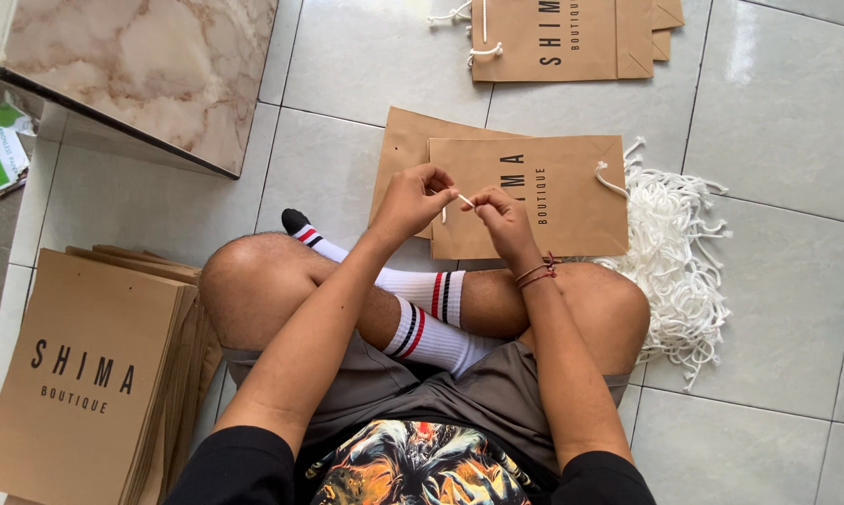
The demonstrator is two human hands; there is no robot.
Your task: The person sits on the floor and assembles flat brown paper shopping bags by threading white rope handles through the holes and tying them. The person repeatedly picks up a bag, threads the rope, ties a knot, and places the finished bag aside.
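Observation:
I sit cross-legged on a tiled floor. My left hand point(413, 199) and my right hand point(499, 213) meet above my knees and pinch the two ends of a short white cord point(463, 199). Just beyond them a flat brown paper bag point(553, 201) lies on the floor over a second bag point(399, 150). One white cord handle sits fitted at the near bag's right edge point(611, 180). My right wrist wears red string bracelets.
A heap of white cords point(679, 266) lies right of my knee. A stack of flat brown bags point(85, 374) is at my left, more finished bags point(558, 37) lie at the top. A marble-topped table point(151, 65) stands at the upper left.

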